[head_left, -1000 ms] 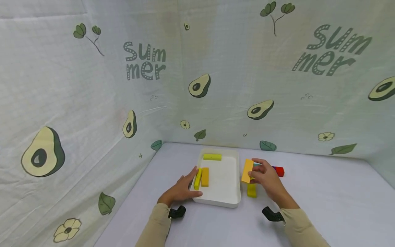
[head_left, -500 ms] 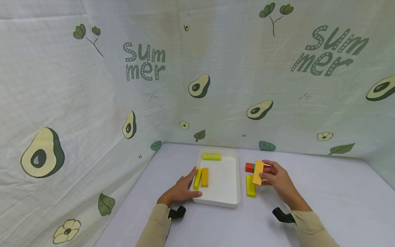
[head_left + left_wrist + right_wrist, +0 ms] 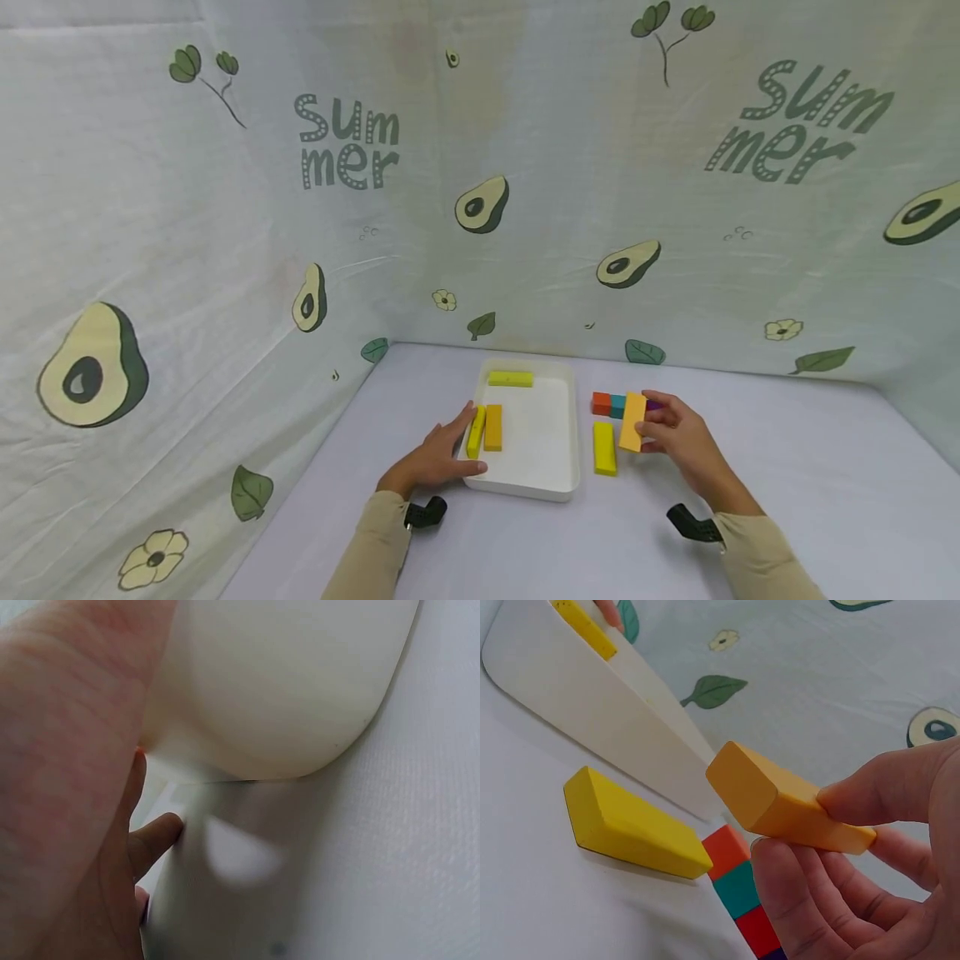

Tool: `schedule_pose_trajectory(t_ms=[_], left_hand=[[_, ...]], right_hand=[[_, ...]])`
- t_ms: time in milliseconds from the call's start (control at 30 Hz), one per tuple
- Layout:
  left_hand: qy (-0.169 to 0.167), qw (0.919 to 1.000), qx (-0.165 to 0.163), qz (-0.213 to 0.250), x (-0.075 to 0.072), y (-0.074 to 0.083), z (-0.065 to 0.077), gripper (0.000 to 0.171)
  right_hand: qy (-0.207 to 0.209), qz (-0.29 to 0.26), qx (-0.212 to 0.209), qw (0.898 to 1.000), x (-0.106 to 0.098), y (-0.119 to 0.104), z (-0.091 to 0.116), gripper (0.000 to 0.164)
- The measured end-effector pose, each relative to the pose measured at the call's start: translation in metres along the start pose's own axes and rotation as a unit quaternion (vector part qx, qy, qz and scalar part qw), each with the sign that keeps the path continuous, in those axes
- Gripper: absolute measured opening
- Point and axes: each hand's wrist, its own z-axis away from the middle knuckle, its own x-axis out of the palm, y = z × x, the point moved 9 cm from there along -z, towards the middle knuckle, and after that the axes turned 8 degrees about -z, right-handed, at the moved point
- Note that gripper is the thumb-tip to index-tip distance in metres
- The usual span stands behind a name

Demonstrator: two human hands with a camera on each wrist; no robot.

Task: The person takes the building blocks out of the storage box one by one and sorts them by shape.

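My right hand [image 3: 678, 429] pinches an orange block [image 3: 632, 422] between thumb and fingers, raised above the table to the right of the tray. In the right wrist view the orange block [image 3: 772, 796] is tilted, one end facing the camera. My left hand [image 3: 435, 458] rests at the left side of the white tray [image 3: 574, 433], fingers spread along its rim and thumb over the front left corner. Inside the tray lie a yellow block [image 3: 511, 379] at the back, another yellow block [image 3: 476, 432] along the left wall and an orange block [image 3: 492, 427] beside it.
A yellow block [image 3: 604, 448] lies on the table just right of the tray. Behind it is a row of coloured blocks, with a red-orange block [image 3: 602, 403] and a teal block [image 3: 617, 406] showing; my right hand partly hides the row. A printed cloth [image 3: 540, 208] stands behind the table.
My right hand moved right with the orange block, away from the tray's right edge, uncovering the yellow block and the row's left end. My left hand stays at the tray.
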Motion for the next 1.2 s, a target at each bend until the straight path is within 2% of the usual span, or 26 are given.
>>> schedule_pose_trajectory(t_ms=[200, 433, 533, 800, 1100, 1200], left_hand=[[0.001, 1.0000, -0.004, 0.002, -0.001, 0.000, 0.002, 0.103], [0.002, 1.0000, 0.001, 0.000, -0.001, -0.001, 0.001, 0.103], [0.003, 1.0000, 0.001, -0.002, -0.001, -0.001, 0.001, 0.103], [-0.001, 0.9999, -0.013, 0.001, 0.001, -0.005, 0.001, 0.104], [0.002, 1.0000, 0.006, -0.002, -0.001, 0.000, 0.000, 0.102], [0.001, 1.0000, -0.002, -0.005, 0.000, -0.002, 0.001, 0.102]], right_hand=[[-0.004, 0.019, 0.006, 1.000, 0.001, 0.006, -0.001, 0.066], [-0.021, 0.096, 0.058, 0.994, -0.002, 0.028, -0.005, 0.064], [-0.028, 0.113, 0.064, 0.991, 0.000, 0.033, -0.005, 0.064], [-0.035, 0.108, 0.078, 0.991, 0.009, 0.040, -0.001, 0.066], [-0.040, 0.129, 0.073, 0.988, 0.009, 0.042, -0.002, 0.065], [-0.043, 0.134, 0.069, 0.988, 0.010, 0.043, -0.004, 0.066]])
